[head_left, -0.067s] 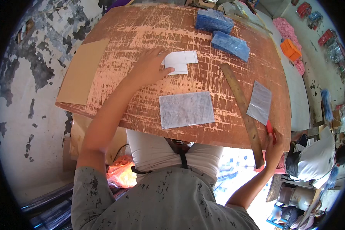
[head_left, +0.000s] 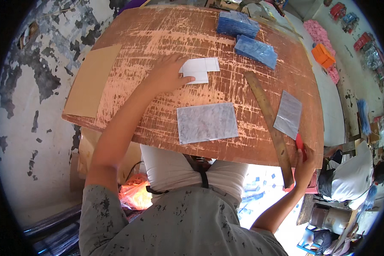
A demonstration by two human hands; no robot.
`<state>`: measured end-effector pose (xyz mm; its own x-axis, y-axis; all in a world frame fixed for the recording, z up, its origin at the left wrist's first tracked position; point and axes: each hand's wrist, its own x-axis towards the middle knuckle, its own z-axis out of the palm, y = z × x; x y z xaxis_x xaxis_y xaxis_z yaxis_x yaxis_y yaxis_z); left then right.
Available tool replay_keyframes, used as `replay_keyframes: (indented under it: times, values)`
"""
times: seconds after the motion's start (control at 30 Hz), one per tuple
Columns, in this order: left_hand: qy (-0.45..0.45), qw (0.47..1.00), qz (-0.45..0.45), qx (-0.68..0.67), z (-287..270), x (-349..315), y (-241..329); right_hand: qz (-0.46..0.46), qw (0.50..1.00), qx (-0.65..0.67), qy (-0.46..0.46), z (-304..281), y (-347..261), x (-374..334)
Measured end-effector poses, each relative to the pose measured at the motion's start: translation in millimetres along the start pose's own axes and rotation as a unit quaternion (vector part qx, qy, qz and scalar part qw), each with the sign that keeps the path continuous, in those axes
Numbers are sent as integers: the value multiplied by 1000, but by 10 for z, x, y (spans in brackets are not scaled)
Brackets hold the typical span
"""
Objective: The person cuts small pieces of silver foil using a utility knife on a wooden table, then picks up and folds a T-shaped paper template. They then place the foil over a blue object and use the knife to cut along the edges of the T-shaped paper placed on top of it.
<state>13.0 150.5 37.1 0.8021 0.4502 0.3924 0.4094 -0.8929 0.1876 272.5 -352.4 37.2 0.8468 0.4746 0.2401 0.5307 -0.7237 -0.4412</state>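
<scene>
The scratched brown worktable point(head_left: 166, 38) fills most of the view and serves as the landmark for everything else. On its left part lies a tan cardboard sheet point(head_left: 93, 80), flat and apart from the rest. Near the table's near edge sits a grey translucent sheet point(head_left: 207, 123), and right of it a long wooden ruler point(head_left: 271, 123) runs slantwise, its lower end overhanging the table's near edge. Beyond the ruler, toward the right rim, lies a smaller grey sheet point(head_left: 288, 114). At the far side of the table rest two stacks of blue sheets point(head_left: 247, 36).

The left hand point(head_left: 168, 74) lies spread at the table's middle, fingers pressing down on the white cut card point(head_left: 199, 69), not gripping it. The right hand point(head_left: 305, 164) is curled at the table's right near corner around a red tool point(head_left: 300, 143), perhaps a knife; how tightly is hard to tell.

The overhanging ruler could tip off if the right hand nudges it, and the card could slide under a light press. Open room remains on the table between card and grey sheet.
</scene>
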Motion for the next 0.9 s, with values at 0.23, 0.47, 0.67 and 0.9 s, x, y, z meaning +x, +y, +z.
replay_keyframes:
  times: [0.23,0.47,0.67,0.9]
  values:
    - [-138,987,-75,18,-198,228,74,-45,994,-96,28,-45,177,-133]
    - [18,981,-61,-184,-616,61,101,10,990,-92,104,-215,291,-129]
    - [5,858,-159,-489,-682,-510,497,60,978,54,191,-127,-48,-187]
    - [-106,944,-125,-287,-395,-933,993,-37,983,176,-42,322,-1255,-293]
